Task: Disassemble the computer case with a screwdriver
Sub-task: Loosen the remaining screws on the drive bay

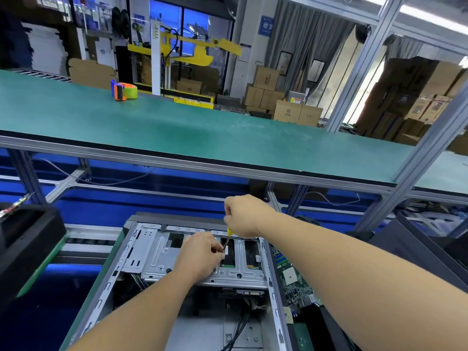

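An open grey computer case point(131, 264) lies flat in front of me, its silver drive cage point(162, 252) across the far end. My right hand point(244, 215) grips the top of a screwdriver point(227, 239) with a yellow handle, held nearly upright over the cage. My left hand point(200, 254) rests on the cage and pinches the screwdriver's shaft near its tip. The tip and the screw under it are hidden by my fingers.
A green circuit board point(293, 282) lies right of the case. A black moulded block point(27, 239) stands at the left. Above runs a green shelf point(202, 133) carrying an orange tape dispenser point(124, 90). Aluminium posts point(415, 163) rise at the right, with dark panels point(415, 252) below them.
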